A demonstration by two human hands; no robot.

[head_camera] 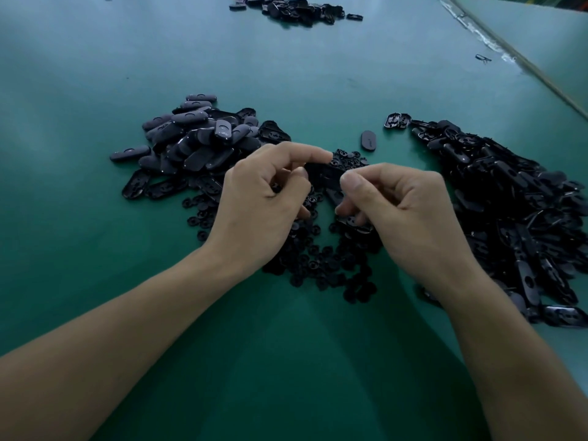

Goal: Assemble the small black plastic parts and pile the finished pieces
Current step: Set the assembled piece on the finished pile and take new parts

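Reaching in from 7 and 5 o'clock, both forearms cross the green table (79, 218) and meet at its middle, so the work sits right above the stock. Nearest lies a spread of small round clips (318, 265), kept directly under the wrists, presumably for quick picking.

Just above it the left hand (264, 198) pinches one end of a black oval shell (324, 176) between thumb and outstretched forefinger, its other fingers curled in. The right hand (397, 211) faces it with its thumb tip closed on the shell's other end; whether a clip is trapped under that thumb is hidden. Its lower fingers curl over a second shell (353, 222). The piece looks mid-fitting, steadied from both ends.

At 10 o'clock sits the finished pile (191, 141), closed ovals within the left hand's easy reach. At 3 o'clock the open shells (509, 202) feed the right hand. A lone closed oval (368, 140) lies just past the fingers at 1 o'clock. Far off at 12 o'clock, a separate heap (296, 7) of black parts.
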